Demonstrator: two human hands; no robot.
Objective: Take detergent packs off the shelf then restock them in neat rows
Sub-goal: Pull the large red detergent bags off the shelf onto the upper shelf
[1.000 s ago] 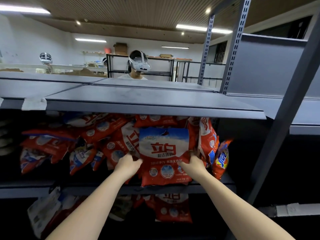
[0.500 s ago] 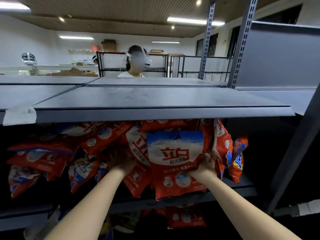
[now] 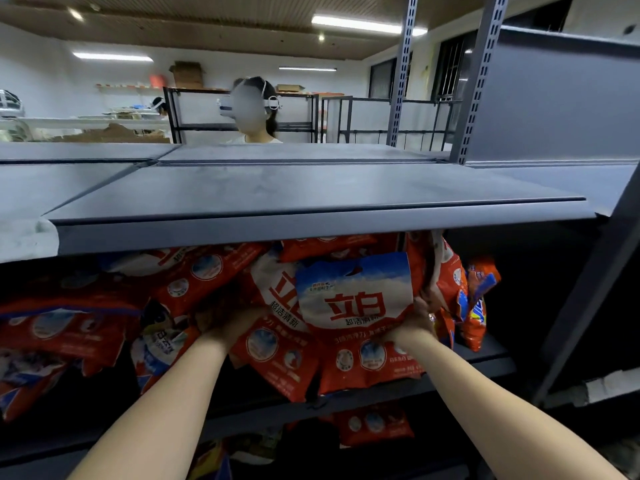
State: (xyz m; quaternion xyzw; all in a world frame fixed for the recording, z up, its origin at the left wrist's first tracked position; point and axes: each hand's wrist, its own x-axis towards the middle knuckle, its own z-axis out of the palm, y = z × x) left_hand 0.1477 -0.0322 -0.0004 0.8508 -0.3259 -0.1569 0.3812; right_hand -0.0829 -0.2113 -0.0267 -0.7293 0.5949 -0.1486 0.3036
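A red, white and blue detergent pack (image 3: 356,306) stands upright at the front of the middle shelf (image 3: 381,396). My right hand (image 3: 414,320) grips its right edge. My left hand (image 3: 228,323) reaches into the shelf left of that pack, its fingers against a tilted red pack (image 3: 273,344); how the fingers lie is hidden in shadow. Several more red packs (image 3: 86,323) lie in a loose jumble across the left of the shelf. Two packs (image 3: 460,296) stand on edge to the right of my right hand.
A bare grey shelf board (image 3: 311,199) juts out just above the packs. Grey uprights (image 3: 581,306) frame the right side. More packs (image 3: 374,424) lie on the shelf below. A person with a headset (image 3: 254,109) stands behind the rack.
My left hand has let go of the front pack's left edge and moved left, deeper among the packs. My right hand stays on the pack. The view has drawn closer to the shelf.
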